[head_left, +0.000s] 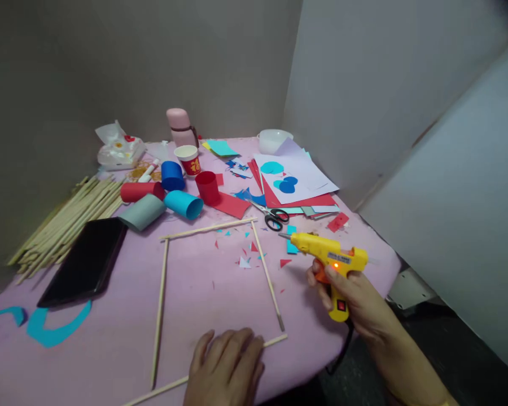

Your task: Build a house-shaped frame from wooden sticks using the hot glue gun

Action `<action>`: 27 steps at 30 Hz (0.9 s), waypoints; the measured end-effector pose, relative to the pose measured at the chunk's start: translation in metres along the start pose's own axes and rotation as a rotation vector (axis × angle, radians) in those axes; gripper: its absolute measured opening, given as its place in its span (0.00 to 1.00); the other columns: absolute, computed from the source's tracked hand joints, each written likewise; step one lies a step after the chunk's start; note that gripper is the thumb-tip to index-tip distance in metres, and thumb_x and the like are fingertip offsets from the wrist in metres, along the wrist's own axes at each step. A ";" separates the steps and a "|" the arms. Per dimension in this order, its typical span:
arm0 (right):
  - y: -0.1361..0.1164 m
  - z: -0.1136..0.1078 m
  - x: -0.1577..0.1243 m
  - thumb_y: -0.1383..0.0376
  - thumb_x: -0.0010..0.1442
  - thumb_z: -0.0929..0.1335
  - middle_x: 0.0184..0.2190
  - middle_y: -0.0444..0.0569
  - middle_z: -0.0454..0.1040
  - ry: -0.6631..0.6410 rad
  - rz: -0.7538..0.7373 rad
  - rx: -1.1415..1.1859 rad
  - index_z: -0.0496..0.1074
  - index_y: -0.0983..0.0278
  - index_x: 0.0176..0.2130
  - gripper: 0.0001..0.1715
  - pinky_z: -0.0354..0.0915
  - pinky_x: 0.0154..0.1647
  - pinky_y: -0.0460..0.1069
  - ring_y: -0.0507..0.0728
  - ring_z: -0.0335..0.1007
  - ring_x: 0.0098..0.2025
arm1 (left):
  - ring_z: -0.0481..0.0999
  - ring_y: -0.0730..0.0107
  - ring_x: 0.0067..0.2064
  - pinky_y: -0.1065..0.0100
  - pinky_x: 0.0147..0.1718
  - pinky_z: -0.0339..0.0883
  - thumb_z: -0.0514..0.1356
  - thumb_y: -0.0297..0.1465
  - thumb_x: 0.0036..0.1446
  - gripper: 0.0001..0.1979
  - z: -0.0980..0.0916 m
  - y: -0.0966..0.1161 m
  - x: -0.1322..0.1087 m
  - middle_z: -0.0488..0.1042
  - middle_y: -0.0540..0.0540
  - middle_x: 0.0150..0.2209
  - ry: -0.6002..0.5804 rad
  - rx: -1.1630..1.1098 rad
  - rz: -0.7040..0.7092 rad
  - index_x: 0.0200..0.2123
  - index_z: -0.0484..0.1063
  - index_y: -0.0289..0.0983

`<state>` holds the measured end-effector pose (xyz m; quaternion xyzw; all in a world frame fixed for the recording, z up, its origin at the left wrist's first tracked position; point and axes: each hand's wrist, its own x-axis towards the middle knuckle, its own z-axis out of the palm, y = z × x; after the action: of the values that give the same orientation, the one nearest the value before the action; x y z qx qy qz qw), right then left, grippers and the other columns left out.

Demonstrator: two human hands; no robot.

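Note:
My right hand (355, 304) is closed around the grip of a yellow hot glue gun (328, 256), whose small light glows orange and whose nozzle points left toward the table's middle. My left hand (226, 366) lies with fingers down on the near wooden stick (275, 340), holding it flat. Several thin sticks form a rough square frame (268, 276) on the pink table (110, 338). The gun's nozzle is a short way right of the frame's right stick, not touching it.
Scissors (273, 217) lie behind the frame beside stacked coloured paper (296, 180). Paper rolls and cups (186, 203) stand at the back, a bundle of sticks (68, 220) and a black phone (87, 262) at left. Paper scraps litter the middle. Walls close in behind and right.

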<state>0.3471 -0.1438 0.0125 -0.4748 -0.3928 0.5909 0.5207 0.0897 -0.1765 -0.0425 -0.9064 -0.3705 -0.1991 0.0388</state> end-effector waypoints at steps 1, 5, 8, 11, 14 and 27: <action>0.003 -0.002 -0.005 0.50 0.53 0.70 0.27 0.43 0.72 0.007 0.017 -0.007 0.68 0.63 0.34 0.20 0.55 0.18 0.42 0.45 0.61 0.17 | 0.74 0.67 0.42 0.62 0.47 0.53 0.55 0.31 0.61 0.12 0.001 0.003 0.005 0.78 0.52 0.43 -0.007 -0.010 -0.033 0.47 0.70 0.46; 0.015 -0.007 -0.022 0.50 0.54 0.70 0.27 0.43 0.71 0.014 0.085 -0.047 0.69 0.63 0.34 0.20 0.56 0.19 0.41 0.45 0.60 0.18 | 0.71 0.66 0.36 0.63 0.40 0.53 0.53 0.26 0.61 0.09 0.002 0.011 0.012 0.76 0.51 0.36 -0.019 -0.105 -0.157 0.39 0.71 0.43; 0.023 -0.012 -0.028 0.48 0.53 0.69 0.24 0.43 0.71 0.017 0.122 -0.062 0.70 0.64 0.33 0.21 0.55 0.19 0.42 0.46 0.59 0.18 | 0.68 0.67 0.32 0.63 0.37 0.52 0.51 0.24 0.62 0.10 0.003 0.017 0.011 0.74 0.52 0.30 0.014 -0.164 -0.185 0.34 0.70 0.40; 0.034 -0.020 -0.030 0.48 0.54 0.69 0.20 0.42 0.69 0.053 0.144 -0.059 0.70 0.64 0.34 0.22 0.55 0.18 0.43 0.47 0.58 0.18 | 0.66 0.68 0.31 0.63 0.36 0.51 0.50 0.25 0.63 0.10 0.003 0.027 0.010 0.73 0.51 0.29 0.078 -0.175 -0.195 0.33 0.69 0.39; 0.047 -0.029 -0.029 0.48 0.53 0.69 0.22 0.44 0.71 0.084 0.163 -0.054 0.70 0.64 0.34 0.21 0.57 0.19 0.43 0.48 0.59 0.18 | 0.66 0.69 0.31 0.64 0.36 0.52 0.52 0.26 0.63 0.08 0.003 0.034 0.013 0.72 0.51 0.29 0.104 -0.163 -0.185 0.33 0.69 0.38; 0.049 -0.019 -0.029 0.49 0.55 0.68 0.24 0.43 0.71 0.083 0.169 -0.070 0.69 0.63 0.33 0.19 0.60 0.21 0.43 0.47 0.59 0.18 | 0.66 0.69 0.32 0.62 0.42 0.50 0.51 0.24 0.63 0.09 0.001 0.035 0.028 0.72 0.52 0.30 0.131 -0.099 -0.206 0.35 0.69 0.39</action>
<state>0.3538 -0.1801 -0.0343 -0.5483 -0.3496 0.5985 0.4680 0.1321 -0.1827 -0.0297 -0.8495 -0.4479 -0.2787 -0.0025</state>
